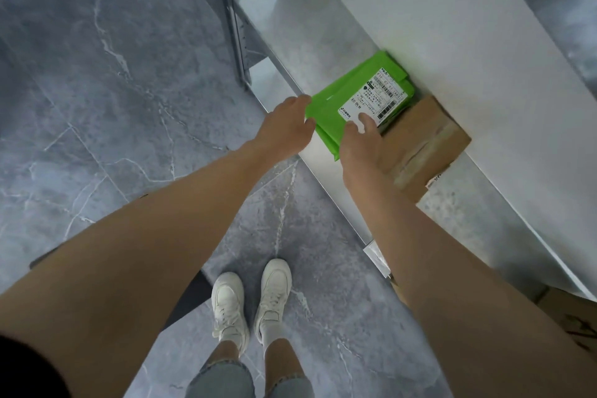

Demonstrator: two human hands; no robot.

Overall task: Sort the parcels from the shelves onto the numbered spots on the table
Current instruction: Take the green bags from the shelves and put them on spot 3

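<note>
A green plastic parcel with a white shipping label lies on a grey shelf, under a white upper shelf board. My left hand touches the parcel's left edge, fingers curled around it. My right hand rests on the parcel's near right corner, with the thumb on the label. Beside it on the right sits a brown cardboard box sealed with tape, partly hidden by my right hand.
A metal shelf upright stands at the left end of the shelf. The white upper shelf board overhangs the parcels. Below me are a grey marble floor and my white shoes. Another cardboard box shows at the lower right.
</note>
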